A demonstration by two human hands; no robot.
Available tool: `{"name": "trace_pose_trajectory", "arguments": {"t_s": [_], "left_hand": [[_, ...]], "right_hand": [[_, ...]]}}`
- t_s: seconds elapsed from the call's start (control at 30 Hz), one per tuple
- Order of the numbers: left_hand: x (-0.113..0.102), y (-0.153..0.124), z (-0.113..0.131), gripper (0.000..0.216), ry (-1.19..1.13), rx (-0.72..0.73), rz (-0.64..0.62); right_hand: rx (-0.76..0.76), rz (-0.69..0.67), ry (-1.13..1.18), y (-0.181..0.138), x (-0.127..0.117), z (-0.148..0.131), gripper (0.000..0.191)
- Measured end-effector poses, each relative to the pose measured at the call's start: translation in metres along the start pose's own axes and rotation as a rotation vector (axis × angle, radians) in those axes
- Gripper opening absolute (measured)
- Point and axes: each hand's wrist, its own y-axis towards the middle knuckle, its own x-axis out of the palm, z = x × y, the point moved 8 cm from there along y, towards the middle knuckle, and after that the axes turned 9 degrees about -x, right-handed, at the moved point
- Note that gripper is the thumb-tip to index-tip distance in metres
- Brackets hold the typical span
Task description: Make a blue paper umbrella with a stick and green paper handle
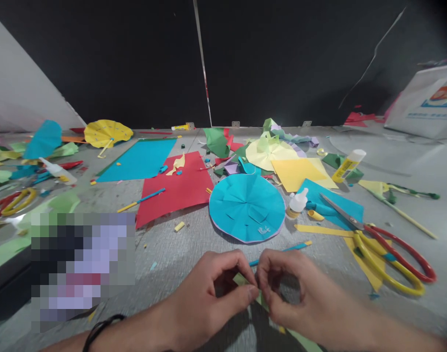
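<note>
Left hand (204, 293) and right hand (292, 288) are pinching a thin blue-and-yellow rod (292, 249) between their fingertips, close together, which is steadying so slender a piece. A green paper strip (304, 342) is running beneath the hands on the grey worktop (164, 244), though whether it is gripped cannot be told. A teal paper disc (247, 208) and red-and-yellow-handled scissors (388, 259) are lying just ahead, within easy reach.

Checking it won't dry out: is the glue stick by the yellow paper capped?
Capped: the glue stick has its white cap sitting on the end of the tube.
</note>
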Motion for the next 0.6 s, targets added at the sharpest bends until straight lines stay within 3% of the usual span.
{"name": "trace_pose_trajectory", "arguments": {"t_s": [0.3,0.6], "left_hand": [[0.000,-0.001,-0.004,0.019,-0.086,-0.055,-0.019],[-0.010,0.000,-0.005,0.025,-0.097,-0.056,0.045]], "right_hand": [[0.046,-0.035,0.038,-0.002,0.003,0.001,0.015],[0.061,-0.021,0.101,0.000,0.000,0.004,0.011]]}}
